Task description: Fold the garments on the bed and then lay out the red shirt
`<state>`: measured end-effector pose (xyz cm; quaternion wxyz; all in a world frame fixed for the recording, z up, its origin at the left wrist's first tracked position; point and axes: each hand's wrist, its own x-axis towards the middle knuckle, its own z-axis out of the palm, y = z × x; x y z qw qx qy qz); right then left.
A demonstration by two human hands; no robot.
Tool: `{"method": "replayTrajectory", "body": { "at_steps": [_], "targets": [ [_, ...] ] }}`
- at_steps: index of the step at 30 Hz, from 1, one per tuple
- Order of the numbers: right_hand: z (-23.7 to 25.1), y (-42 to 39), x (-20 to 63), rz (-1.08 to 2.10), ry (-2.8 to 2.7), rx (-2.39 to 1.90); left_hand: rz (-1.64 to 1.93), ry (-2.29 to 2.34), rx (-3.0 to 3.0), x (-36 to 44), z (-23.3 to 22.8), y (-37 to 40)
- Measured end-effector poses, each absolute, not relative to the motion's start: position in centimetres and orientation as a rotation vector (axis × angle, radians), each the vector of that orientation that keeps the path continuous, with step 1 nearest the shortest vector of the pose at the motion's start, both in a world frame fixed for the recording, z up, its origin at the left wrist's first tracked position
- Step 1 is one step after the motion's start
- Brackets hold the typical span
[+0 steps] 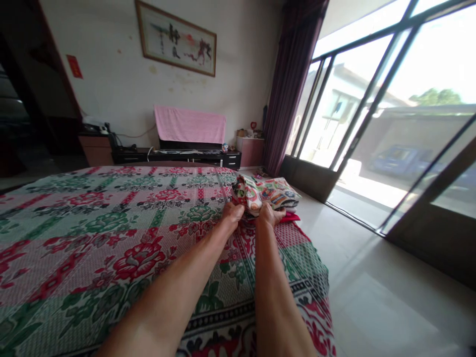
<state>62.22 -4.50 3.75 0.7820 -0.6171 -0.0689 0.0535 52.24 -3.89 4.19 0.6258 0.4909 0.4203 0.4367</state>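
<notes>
A folded, brightly patterned cloth bundle (pixel 266 193) lies near the far right corner of a bed spread with a red and green floral cover (pixel 111 233). Both my arms reach out to it. My left hand (pixel 233 213) rests at the bundle's near left edge, fingers curled against it. Gripping the bundle's near edge is my right hand (pixel 269 214). A red cloth (pixel 290 217) peeks out beneath the bundle, right of my right hand.
The bed's right edge drops to a pale tiled floor (pixel 372 287). Sliding glass doors (pixel 390 124) and a dark curtain (pixel 293 84) fill the right side. A low TV stand (pixel 178 156) with a pink cloth over the screen stands at the far wall.
</notes>
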Motion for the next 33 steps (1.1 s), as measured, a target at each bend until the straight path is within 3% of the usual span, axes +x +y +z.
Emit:
{"method": "replayTrajectory", "body": {
  "at_steps": [7, 21, 28, 33],
  "targets": [
    [5.8, -2.6, 54.6, 0.411, -0.23, -0.974, 1.197, 1.025, 1.259, 43.6, 8.2, -3.4],
    [4.1, -0.9, 30.2, 0.843, -0.556, -0.852, 1.476, 1.232, 0.946, 18.8, 7.4, -5.8],
    [1.5, -1.1, 27.7, 0.756, -0.689, -0.892, 1.472, 1.305, 0.917, 15.8, 3.2, -6.0],
    [2.3, -0.2, 27.3, 0.858, -0.518, -0.98, 1.563, 1.269, 1.117, 15.9, 4.6, -4.6]
  ]
}}
